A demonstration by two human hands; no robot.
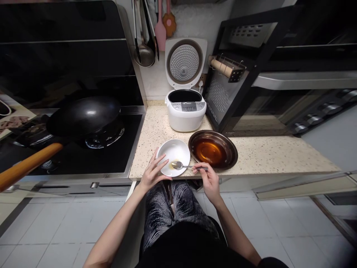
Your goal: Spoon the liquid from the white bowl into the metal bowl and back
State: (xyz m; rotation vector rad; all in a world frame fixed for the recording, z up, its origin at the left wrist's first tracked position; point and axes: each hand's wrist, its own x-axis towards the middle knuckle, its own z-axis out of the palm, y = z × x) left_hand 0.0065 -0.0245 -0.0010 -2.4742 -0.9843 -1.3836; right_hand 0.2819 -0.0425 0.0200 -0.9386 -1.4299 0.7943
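Observation:
A white bowl (178, 148) with a little yellowish liquid at its bottom sits near the counter's front edge. My left hand (153, 171) rests against the bowl's left side, thumb and fingers spread along the rim. Between the fingers of my right hand (208, 178) is the handle of a metal spoon (177, 165). Its head is down inside the bowl, at the liquid. Just right of the bowl stands a dark metal basin (233, 150) holding clear amber-brown liquid. Behind both is a white rice cooker (186, 121) with its lid raised.
A black wok (83, 115) with a wooden handle (33, 165) sits on the stove at left. Sliced meat (13, 123) lies on a board at far left. Utensils, including a skimmer (145, 55), hang on the wall. An oven (279, 108) in a black rack occupies the right.

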